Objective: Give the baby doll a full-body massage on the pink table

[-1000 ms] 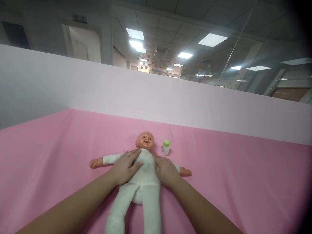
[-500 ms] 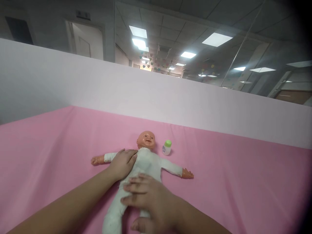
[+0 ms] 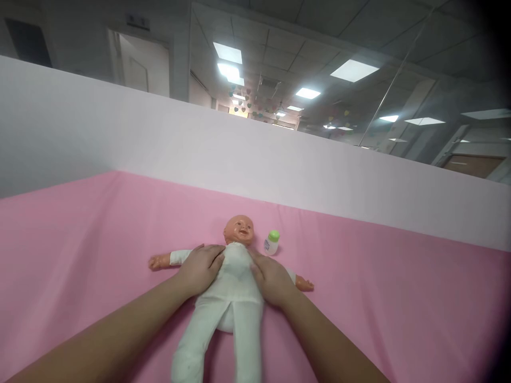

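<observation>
A baby doll [image 3: 235, 276] with a white cloth body lies on its back, head away from me and arms spread. My left hand [image 3: 203, 268] rests flat on the doll's left-hand side of the chest as I see it, fingers stretched toward the shoulder. On the opposite side of the chest lies my right hand [image 3: 273, 277], also laid out flat, covering part of the doll's arm. Neither hand grips anything. Beside the doll's head, to the right, stands a small white bottle [image 3: 271, 245] with a green cap.
Pink cloth [image 3: 359, 298] covers the surface under the doll, with soft wrinkles. A white low wall [image 3: 255, 159] runs along the back. Beyond it are glass, a door [image 3: 146, 66] and ceiling lights.
My right hand has moved up from over the doll's hips and legs onto its chest, uncovering the legs. My left hand has stayed on the chest.
</observation>
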`<state>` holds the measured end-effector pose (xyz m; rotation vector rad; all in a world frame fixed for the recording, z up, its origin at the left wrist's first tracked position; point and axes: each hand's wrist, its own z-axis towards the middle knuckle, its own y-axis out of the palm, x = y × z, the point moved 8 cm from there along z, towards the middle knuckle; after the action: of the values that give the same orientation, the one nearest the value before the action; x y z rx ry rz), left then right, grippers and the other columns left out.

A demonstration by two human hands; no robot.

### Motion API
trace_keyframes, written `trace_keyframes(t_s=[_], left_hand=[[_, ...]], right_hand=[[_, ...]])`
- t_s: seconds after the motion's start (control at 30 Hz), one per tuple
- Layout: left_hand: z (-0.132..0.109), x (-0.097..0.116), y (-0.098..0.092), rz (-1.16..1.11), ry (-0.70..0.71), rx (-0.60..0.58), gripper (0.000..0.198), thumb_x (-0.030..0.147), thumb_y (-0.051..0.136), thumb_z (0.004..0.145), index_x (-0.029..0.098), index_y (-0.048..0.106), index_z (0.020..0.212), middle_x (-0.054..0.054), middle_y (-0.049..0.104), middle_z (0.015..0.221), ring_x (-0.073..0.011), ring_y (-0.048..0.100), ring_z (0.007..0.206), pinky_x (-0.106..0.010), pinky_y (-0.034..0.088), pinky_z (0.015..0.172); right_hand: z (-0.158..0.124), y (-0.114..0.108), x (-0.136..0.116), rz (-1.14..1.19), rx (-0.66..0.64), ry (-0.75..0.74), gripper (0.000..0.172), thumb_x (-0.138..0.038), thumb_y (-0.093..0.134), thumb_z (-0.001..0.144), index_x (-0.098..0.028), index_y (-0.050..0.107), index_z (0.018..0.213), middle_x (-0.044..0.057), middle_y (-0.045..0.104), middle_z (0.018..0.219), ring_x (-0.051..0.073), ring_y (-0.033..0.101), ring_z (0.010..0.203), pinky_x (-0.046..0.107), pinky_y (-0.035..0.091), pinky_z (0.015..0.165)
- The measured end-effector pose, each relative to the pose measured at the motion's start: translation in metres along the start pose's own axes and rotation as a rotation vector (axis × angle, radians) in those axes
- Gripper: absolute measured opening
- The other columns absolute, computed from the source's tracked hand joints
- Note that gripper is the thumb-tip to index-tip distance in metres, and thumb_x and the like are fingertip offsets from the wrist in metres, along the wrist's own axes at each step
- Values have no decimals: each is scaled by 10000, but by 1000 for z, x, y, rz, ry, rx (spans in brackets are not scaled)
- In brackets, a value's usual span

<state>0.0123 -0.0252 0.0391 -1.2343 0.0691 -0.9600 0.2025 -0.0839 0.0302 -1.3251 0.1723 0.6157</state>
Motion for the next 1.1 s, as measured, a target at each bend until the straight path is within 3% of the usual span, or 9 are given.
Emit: trace_keyframes(t_s=[0.13, 0.27, 0.37, 0.43, 0.57, 0.7, 0.8, 0.93, 1.1], left_hand=[[-15, 25, -12, -109, 99, 49, 348, 340, 503, 1002, 218, 687, 1271, -96, 707, 1309, -296, 631, 1216, -495, 454, 1091], [-47, 80, -15, -380, 364, -97, 310, 299, 561, 959, 239, 704, 1228, -83, 737, 1214, -263, 675, 1144, -411, 519, 1032], [-64, 112, -12, -425, 499, -263, 404, 304, 653, 896, 269, 682, 1298, -72, 742, 1234, -287, 663, 1206, -483, 389, 1185], [-63, 118, -5, -356, 498, -348, 530, 359, 715, 868, 303, 631, 1388, -70, 683, 1374, -323, 581, 1338, -542, 242, 1260], [-40, 95, 7, -199, 348, -372, 571, 499, 638, 941, 383, 537, 1491, -43, 452, 1617, -367, 296, 1541, -644, 79, 1262], [-19, 57, 15, -121, 208, -275, 555, 557, 485, 1017, 381, 472, 1543, -50, 328, 1681, -356, 203, 1574, -678, 49, 1244], [-12, 31, 17, -63, 125, -172, 603, 586, 461, 1017, 334, 448, 1564, -78, 370, 1662, -351, 252, 1558, -653, 129, 1248], [-8, 13, 16, -43, 81, -84, 634, 597, 462, 1007, 263, 483, 1545, -103, 444, 1618, -321, 405, 1482, -547, 273, 1240], [-3, -7, 3, 70, -56, 2, 492, 511, 368, 1051, 262, 636, 1379, -83, 678, 1387, -322, 563, 1340, -661, 164, 1230]], right_hand=[[1, -4, 8, -59, -11, 110, 503, -286, 425, 1024, -339, 501, 1518, 31, 692, 1358, 245, 645, 1231, 371, 456, 1042], [3, 0, 10, -104, -18, 137, 507, -245, 442, 990, -335, 545, 1479, 36, 733, 1275, 249, 678, 1143, 347, 463, 974], [5, 5, 11, -147, -19, 135, 511, -221, 445, 977, -302, 556, 1469, 54, 730, 1276, 245, 677, 1130, 335, 457, 969], [7, 9, 10, -160, -23, 109, 527, -199, 452, 963, -276, 550, 1475, 68, 715, 1304, 240, 667, 1150, 329, 451, 988], [9, 13, 9, -163, -5, 39, 558, -147, 460, 931, -244, 561, 1471, 88, 690, 1344, 245, 647, 1190, 343, 443, 1035], [10, 15, 10, -173, 11, 6, 591, -125, 458, 915, -239, 551, 1487, 94, 681, 1362, 256, 640, 1214, 366, 437, 1072], [10, 15, 10, -167, 4, 3, 603, -135, 462, 921, -244, 527, 1510, 88, 659, 1402, 260, 623, 1255, 382, 425, 1101], [8, 12, 12, -131, 16, 8, 637, -101, 453, 898, -268, 528, 1508, 54, 637, 1438, 233, 602, 1290, 362, 419, 1123], [5, 4, 21, -72, 112, 36, 594, -109, 435, 900, -257, 583, 1456, 43, 645, 1421, 218, 594, 1299, 371, 432, 1138]])
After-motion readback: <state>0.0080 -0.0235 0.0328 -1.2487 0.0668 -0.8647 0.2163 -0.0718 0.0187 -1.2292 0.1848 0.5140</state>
